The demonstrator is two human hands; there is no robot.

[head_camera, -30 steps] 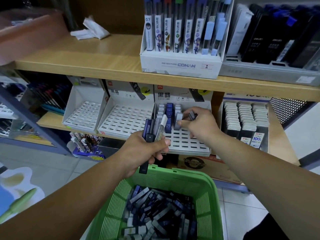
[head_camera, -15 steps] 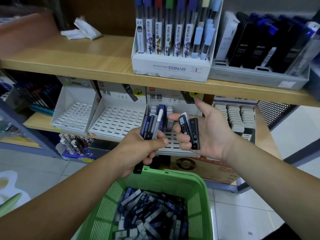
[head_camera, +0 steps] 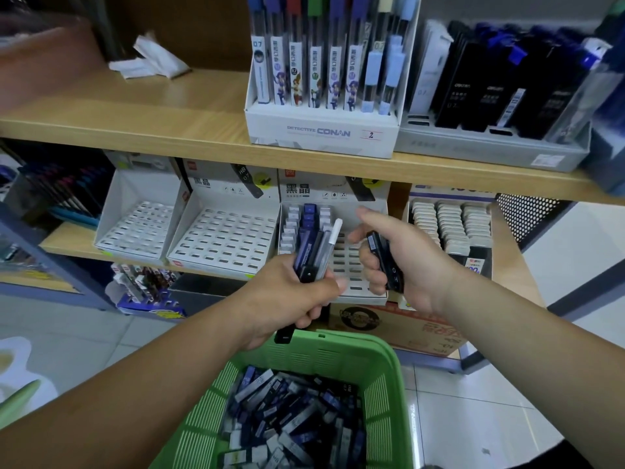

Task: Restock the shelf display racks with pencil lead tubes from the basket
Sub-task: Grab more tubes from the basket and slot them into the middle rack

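Fingers (head_camera: 309, 314) of the left hand (head_camera: 284, 297) curl round a bundle of lead tubes (head_camera: 313, 247). To its right, the right hand (head_camera: 409, 265) grips two black tubes (head_camera: 385, 262) before the rack (head_camera: 353, 287).

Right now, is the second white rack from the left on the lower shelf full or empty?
Empty: every visible slot in that rack is a bare hole, nothing standing in it.

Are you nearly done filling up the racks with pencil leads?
Not nearly. Done: a few tubes stand in the third rack. In hand: the left hand grips a bundle, the right hand holds black tubes. Left: two white racks look empty, and the basket holds many tubes.
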